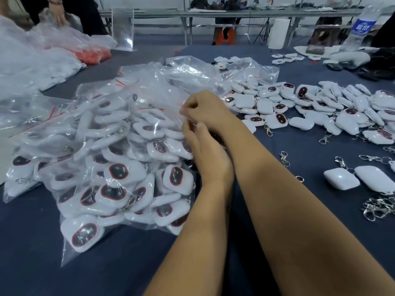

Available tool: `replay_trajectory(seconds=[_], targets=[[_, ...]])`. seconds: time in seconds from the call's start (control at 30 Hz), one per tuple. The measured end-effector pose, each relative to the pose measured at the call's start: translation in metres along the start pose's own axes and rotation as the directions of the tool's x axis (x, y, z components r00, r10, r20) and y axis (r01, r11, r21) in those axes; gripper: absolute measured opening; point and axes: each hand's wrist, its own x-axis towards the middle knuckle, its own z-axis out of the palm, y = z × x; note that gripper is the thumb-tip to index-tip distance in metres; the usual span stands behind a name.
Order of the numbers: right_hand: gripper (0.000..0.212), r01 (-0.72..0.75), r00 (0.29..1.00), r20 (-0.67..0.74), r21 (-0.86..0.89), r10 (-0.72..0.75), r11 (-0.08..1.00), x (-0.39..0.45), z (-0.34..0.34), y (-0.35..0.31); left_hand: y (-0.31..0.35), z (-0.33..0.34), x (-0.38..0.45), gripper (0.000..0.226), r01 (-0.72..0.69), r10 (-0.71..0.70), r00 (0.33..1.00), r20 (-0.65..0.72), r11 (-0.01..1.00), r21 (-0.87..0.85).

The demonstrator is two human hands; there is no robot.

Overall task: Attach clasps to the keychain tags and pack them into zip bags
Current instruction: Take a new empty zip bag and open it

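Head view, both hands (201, 124) pinching a zip bag (162, 103) edge, bare cloth (310, 150) right of forearms

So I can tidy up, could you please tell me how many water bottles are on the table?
1: a clear water bottle stands far right on the table; others may hide behind the bags.

One head-worn wide-angle view looks forward and down, close over the table (299, 150).

bare forearms (267, 210), seemingly sleeveless
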Motion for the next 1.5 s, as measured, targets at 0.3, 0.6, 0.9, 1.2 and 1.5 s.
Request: replay_trajectory(seconds=[0.3, 0.6, 0.9, 1.2, 1.5], targets=[[0.017, 0.015, 0.916, -0.166, 0.924, 0.364, 0.383, -0.071, -0.057, 0.022, -0.004, 0.005, -0.011, 0.066, -0.342, 0.312, 0.939, 0.146, 0.889, 0.303], [0.022, -0.206, 0.854, -0.173, 0.753, 0.490, 0.625, -0.156, -0.065, 0.060, -0.002, 0.022, -0.046, 0.030, -0.661, 0.273, 0.722, 0.635, 0.542, 0.518], [0.015, -0.191, 0.878, -0.322, 0.446, 0.355, 0.875, -0.175, -0.049, 0.068, -0.013, 0.030, -0.051, 0.024, -0.236, 0.007, 0.917, 0.398, 0.815, 0.530], [0.017, -0.205, 0.773, -0.428, 0.528, 0.467, 0.824, -0.171, -0.051, 0.071, -0.011, 0.013, -0.038, 0.017, -0.439, 0.325, 0.891, 0.318, 0.793, 0.421], [0.007, -0.121, 0.849, -0.348, 0.604, 0.397, 0.788, -0.164, -0.058, 0.068, -0.007, 0.029, -0.026, 0.008, -0.450, 0.467, 0.884, 0.031, 0.831, 0.327]])
